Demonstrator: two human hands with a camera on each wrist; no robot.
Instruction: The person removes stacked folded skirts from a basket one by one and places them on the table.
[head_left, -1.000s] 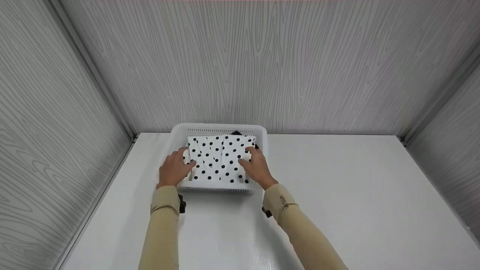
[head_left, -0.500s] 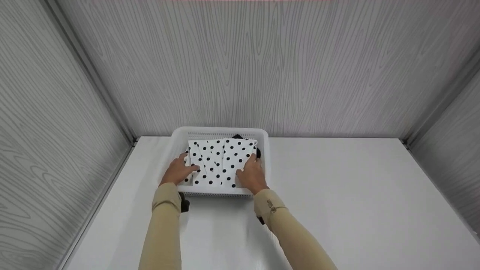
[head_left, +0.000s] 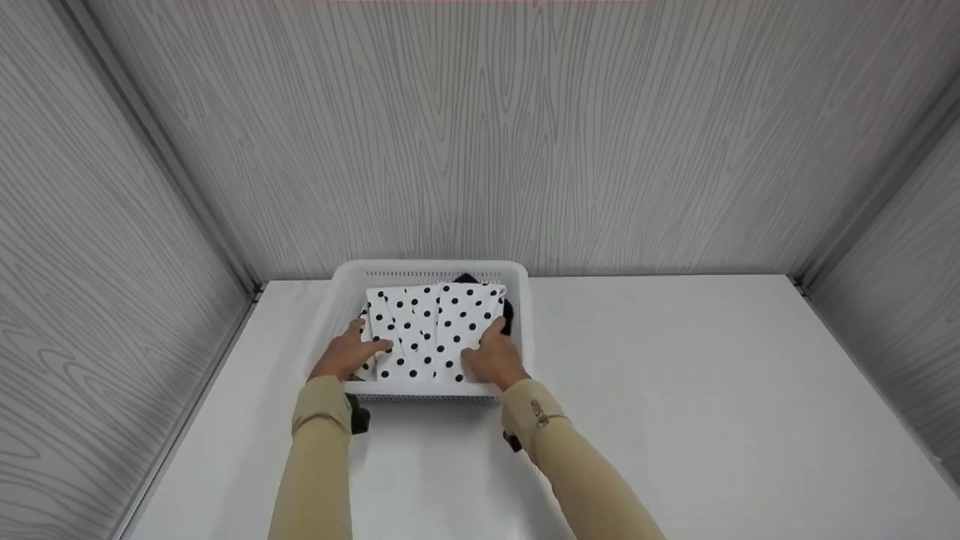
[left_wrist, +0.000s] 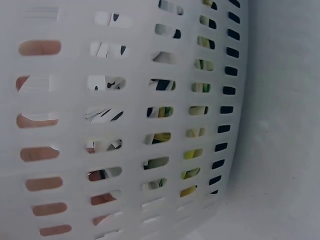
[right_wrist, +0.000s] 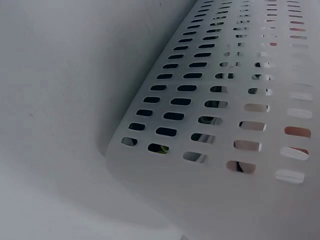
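Dotted cloth sits folded in the basket, probably light and floppy, so I'd support both side edges. My left hand is spread over it; can't tell if my right hand is pinching, fingertips are hidden.

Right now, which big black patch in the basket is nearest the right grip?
The rightmost black patch, beside the right grip; the other black patch shows farther back.

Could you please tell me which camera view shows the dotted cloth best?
The head view, because the dotted cloth lies mostly uncovered there. Both wrist views show only small white-and-black scraps, probably of that cloth, through holes in the basket.
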